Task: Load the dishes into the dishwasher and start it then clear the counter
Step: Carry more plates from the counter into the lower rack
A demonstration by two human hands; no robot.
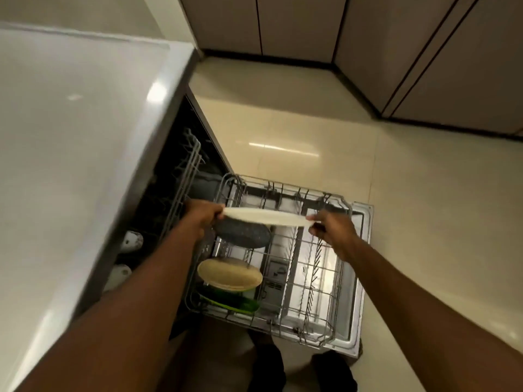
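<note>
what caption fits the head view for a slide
Left hand and right hand hold a white plate over the dishwasher rack, above a grey dish

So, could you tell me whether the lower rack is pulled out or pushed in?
Pulled out: the rack sits over the lowered door, out past the counter edge.

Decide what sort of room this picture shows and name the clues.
Most likely a home kitchen: an open dishwasher with its lower rack pulled out and holding dishes, a pale countertop over it, and cabinet doors along the tiled floor.
</note>
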